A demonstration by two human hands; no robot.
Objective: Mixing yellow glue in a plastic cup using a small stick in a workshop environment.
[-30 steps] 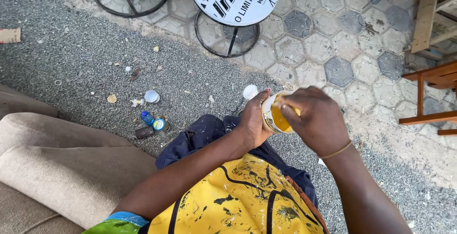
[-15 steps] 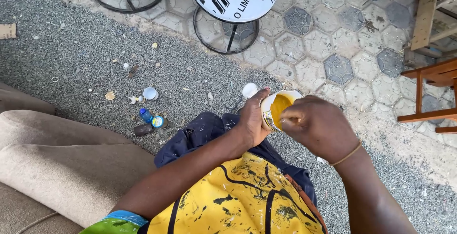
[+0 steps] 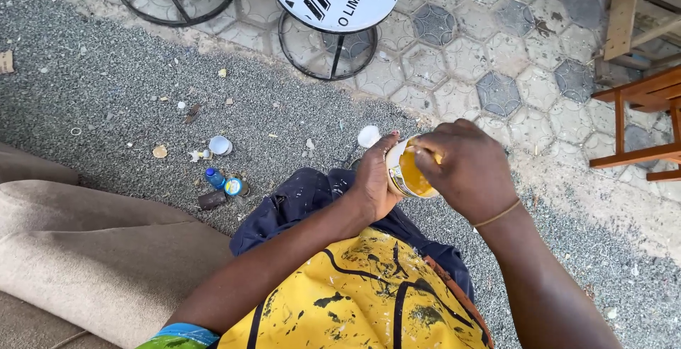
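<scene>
Two hands, left hand [image 3: 374,182] cupping round yellow-filled tin [image 3: 406,175], right hand [image 3: 464,168] over it

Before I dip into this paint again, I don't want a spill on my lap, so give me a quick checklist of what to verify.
1. Left hand wrapped around the small paint tin: ok, the grip looks firm.
2. Tin level: not ok, it tilts toward you and the yellow paint shows on its inner wall.
3. Right hand over the tin mouth: ok, though what it holds is hidden, cannot tell.
4. Lap under the tin: not ok, the dark trousers lie directly below.
5. Lid within reach: cannot tell; a white cap lies on the gravel just beyond the tin.
</scene>
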